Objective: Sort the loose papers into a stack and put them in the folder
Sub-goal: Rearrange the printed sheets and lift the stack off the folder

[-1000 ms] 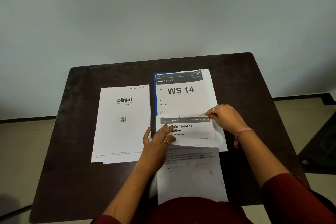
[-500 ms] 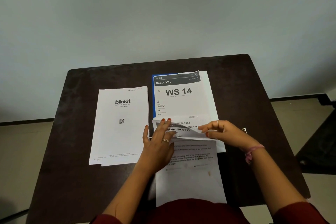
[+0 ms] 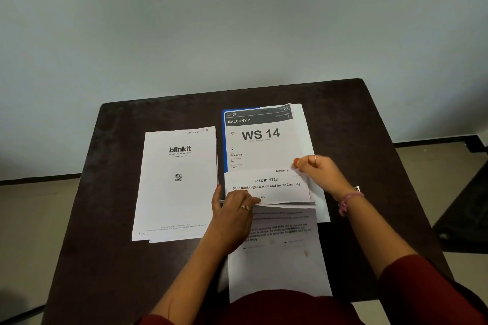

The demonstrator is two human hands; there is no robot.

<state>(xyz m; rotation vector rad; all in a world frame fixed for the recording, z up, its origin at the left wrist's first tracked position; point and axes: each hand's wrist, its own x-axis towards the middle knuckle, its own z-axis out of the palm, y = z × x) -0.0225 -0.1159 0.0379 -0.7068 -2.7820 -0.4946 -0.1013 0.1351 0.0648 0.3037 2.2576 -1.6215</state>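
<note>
Table [image 3: 111, 192]: dark brown top, set against a pale wall at its far edge.
Blinkit pile [image 3: 175, 185]: on the left of the table, a small pile of white sheets; the top one reads "blinkit" with a QR code below, and a lower sheet peeks out at the near edge.
Folder [image 3: 224, 140]: blue, right of the blinkit pile and just beside it; only its left and far edges show, since papers cover the rest.
WS 14 sheet [image 3: 260, 140]: lies on the folder, headed "BALCONY 2", with more white sheets showing under it on the right.
Left hand [image 3: 233, 215]: fingers curled, gripping the near left edge of the folded sheet, thumb spread toward the blinkit pile.
Folded sheet [image 3: 266, 187]: reads "TASK ID: 2723", bent back over the near part of the WS 14 sheet.
Near papers [image 3: 280, 258]: printed sheets running from under the fold to the table's near edge.
Right hand [image 3: 320, 173]: pinches the folded sheet's far right corner between thumb and forefinger.
</note>
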